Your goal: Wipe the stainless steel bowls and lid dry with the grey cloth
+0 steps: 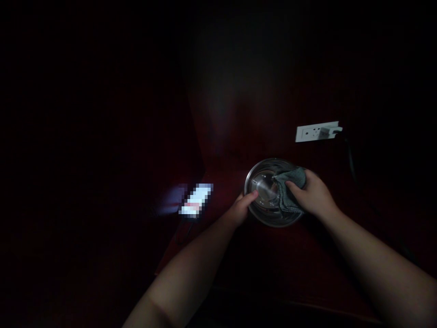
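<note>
Two bare hands meet at a shiny metal bowl (266,189), which is right of centre in the head view, over a dark red surface (290,269); whether it rests there or is held clear, I cannot tell. The left hand (240,208) has its near side, thumb over the rim and pointing inward, the other fingers out of sight beneath or behind the wall. The right hand (317,195) grips a grey-green cloth (290,187) between thumb and fingers, bunched over the far-right rim and hanging into the inside; how its fingertips sit under the fabric is hidden. The bowl looks thin-walled, so I would expect it to be light for its size, stiff, and hard to break, though a knock might dent it. Smooth metal could turn slippery if wet — the bright spots inside may be only reflections. The rim seems the surest hold, thumb inside and fingers outside, with a second grip opposite to stop it swivelling. The cloth should be soft and limp, best pinched in a thick fold; it may also add friction against the metal. Off to the left is a lit screen (196,200); beyond, to the right, a white socket panel (307,133) holds a plug (336,130) with a dark cord (351,159).
</note>
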### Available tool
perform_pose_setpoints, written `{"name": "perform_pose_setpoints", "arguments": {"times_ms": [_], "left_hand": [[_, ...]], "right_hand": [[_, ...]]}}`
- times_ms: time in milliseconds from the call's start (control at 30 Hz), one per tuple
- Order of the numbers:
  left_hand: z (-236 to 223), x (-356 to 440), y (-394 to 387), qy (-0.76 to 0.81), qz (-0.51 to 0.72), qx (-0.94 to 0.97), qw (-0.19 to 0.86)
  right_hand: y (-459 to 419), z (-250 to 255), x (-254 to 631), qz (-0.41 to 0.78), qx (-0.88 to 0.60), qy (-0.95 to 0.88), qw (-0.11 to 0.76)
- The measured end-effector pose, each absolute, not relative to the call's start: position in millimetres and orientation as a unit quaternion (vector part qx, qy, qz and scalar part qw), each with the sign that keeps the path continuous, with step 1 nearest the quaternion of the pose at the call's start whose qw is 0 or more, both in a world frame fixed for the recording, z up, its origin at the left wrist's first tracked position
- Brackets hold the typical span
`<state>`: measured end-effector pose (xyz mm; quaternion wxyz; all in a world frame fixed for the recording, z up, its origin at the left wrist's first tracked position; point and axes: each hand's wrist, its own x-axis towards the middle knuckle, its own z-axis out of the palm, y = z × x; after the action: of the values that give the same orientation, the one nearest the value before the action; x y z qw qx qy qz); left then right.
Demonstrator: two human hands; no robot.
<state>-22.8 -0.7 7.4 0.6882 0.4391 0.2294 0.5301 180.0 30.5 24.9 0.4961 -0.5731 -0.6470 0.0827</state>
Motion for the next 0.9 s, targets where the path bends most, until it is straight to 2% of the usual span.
{"name": "perform_pose_setpoints", "arguments": {"times_ms": [900], "left_hand": [[10.6, -21.9, 0.4, 0.235, 0.529, 0.444, 0.684]], "right_hand": [[28.1, 27.9, 180.3, 0.104, -0.575, -0.639, 0.500]]}}
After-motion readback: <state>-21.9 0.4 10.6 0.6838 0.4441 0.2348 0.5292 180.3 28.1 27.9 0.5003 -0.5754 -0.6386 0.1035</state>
